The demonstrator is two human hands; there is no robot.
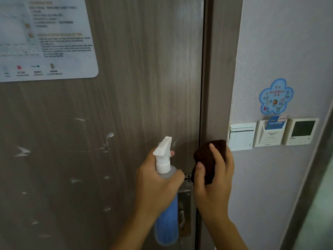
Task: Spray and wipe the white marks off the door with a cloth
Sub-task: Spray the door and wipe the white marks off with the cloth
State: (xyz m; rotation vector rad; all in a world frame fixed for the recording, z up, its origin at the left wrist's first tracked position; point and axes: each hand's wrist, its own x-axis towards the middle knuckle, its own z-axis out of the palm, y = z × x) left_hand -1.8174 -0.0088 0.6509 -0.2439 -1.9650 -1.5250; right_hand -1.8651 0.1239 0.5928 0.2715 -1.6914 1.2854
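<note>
My left hand gripped the spray bottle at its neck; my right hand pinched the bunched dark cloth, both low and centre-right in the frame.

I judged the spraying step was in hand: the white marks lay scattered across the lower left of the door, well apart from the nozzle, so I should have swung the bottle left and aimed squarely at them before squeezing, keeping the cloth ready beside it. The bottle's long axis ran nearly upright, tilted slightly; its nozzle pointed up and right toward the door's edge.
</note>
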